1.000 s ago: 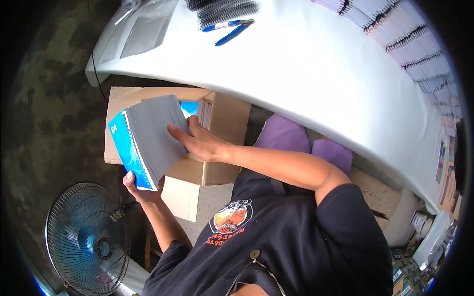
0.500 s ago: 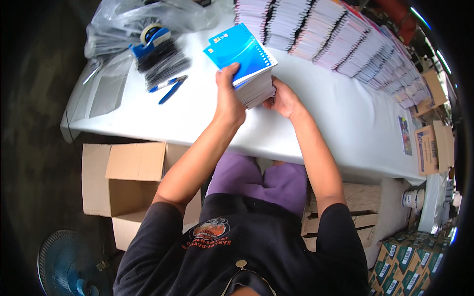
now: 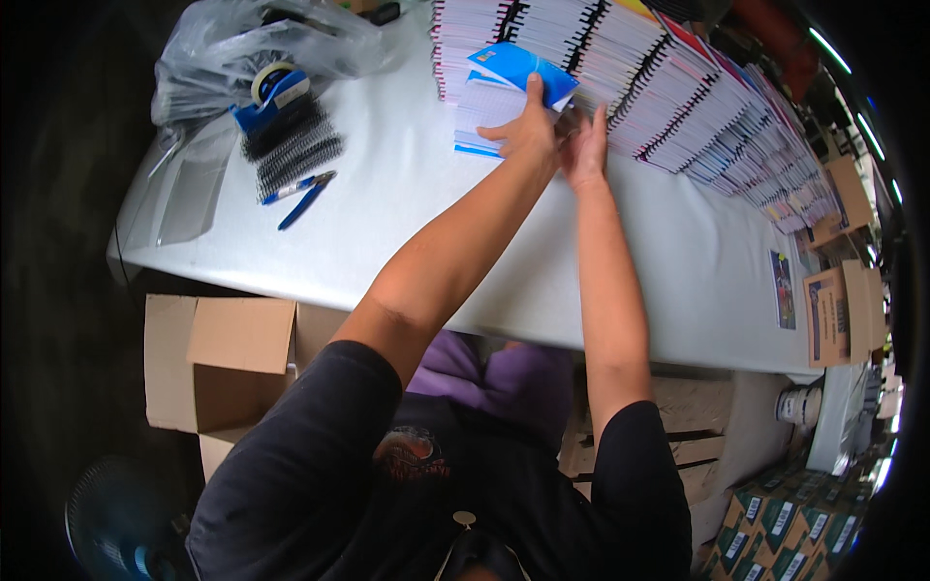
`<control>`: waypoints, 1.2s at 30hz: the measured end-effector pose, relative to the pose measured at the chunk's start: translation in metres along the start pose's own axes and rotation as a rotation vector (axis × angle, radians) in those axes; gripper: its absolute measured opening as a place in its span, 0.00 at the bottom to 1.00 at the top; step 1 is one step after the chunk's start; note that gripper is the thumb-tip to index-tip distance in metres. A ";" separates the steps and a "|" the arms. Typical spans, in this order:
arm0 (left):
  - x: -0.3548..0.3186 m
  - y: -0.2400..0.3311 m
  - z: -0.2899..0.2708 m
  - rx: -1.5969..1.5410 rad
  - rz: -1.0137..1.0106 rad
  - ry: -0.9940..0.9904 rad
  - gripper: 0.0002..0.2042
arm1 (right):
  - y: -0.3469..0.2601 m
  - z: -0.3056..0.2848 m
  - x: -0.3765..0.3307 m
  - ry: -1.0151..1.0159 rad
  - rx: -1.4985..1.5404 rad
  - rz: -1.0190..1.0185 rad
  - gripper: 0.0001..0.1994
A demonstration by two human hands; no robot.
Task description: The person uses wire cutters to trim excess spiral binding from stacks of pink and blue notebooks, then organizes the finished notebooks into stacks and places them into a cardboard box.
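Small blue-covered spiral notebooks point(image 3: 528, 70) are at the far middle of the table, in front of the stacked books. Beneath the blue cover, white ruled pages point(image 3: 481, 105) fan out, with another blue edge below them. My left hand point(image 3: 528, 128) grips the notebooks, its thumb on the blue cover and a finger stretched out over the pages. Close by on the right is my right hand point(image 3: 586, 153), slightly blurred, its fingers up and apart. Whether it touches the notebooks' right edge I cannot tell.
Tall rows of spiral-bound books point(image 3: 620, 68) line the table's far side. On the left are a blue tape dispenser point(image 3: 266, 102), black binding coils point(image 3: 295, 155), blue-handled pliers point(image 3: 307, 200) and a plastic bag point(image 3: 242, 48). An open carton point(image 3: 242, 334) stands below the table's edge.
Both hands have moved away from me and to the right with the notebooks. The notebooks have tilted and fanned, showing inner pages. The right hand's fingers have come up and spread.
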State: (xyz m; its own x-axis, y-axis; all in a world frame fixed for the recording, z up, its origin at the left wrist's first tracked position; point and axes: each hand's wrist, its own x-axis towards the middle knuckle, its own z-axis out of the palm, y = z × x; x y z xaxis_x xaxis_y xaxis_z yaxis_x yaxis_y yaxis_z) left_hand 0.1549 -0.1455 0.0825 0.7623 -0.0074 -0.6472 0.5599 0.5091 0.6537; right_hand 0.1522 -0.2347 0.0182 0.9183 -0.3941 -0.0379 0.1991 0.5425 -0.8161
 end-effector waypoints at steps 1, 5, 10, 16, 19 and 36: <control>0.007 0.001 -0.009 -0.061 0.028 -0.070 0.65 | 0.002 0.018 -0.002 -0.068 -0.019 -0.045 0.38; -0.028 -0.008 -0.059 -0.009 0.071 -0.416 0.66 | -0.008 0.028 -0.001 -0.087 -0.519 -0.120 0.35; -0.075 0.024 -0.220 0.193 0.530 -0.503 0.46 | -0.005 0.021 -0.007 -0.122 -0.472 -0.072 0.38; -0.065 0.117 -0.480 0.202 1.373 0.703 0.26 | 0.002 -0.040 -0.129 -0.136 -0.721 -0.263 0.34; -0.044 0.083 -0.667 0.159 1.293 1.110 0.21 | 0.026 -0.028 -0.177 -0.251 -0.962 -0.196 0.32; 0.193 -0.069 -0.713 -0.159 -0.134 0.199 0.50 | 0.058 -0.007 -0.212 -0.258 -1.677 -0.318 0.30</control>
State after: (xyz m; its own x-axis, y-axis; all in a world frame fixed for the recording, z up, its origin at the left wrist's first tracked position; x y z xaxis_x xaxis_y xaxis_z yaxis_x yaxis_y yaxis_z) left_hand 0.0320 0.4312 -0.3670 0.5975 0.0776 -0.7981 0.5813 0.6437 0.4978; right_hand -0.0330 -0.1253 -0.0254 0.9769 -0.1137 0.1807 -0.0223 -0.8962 -0.4431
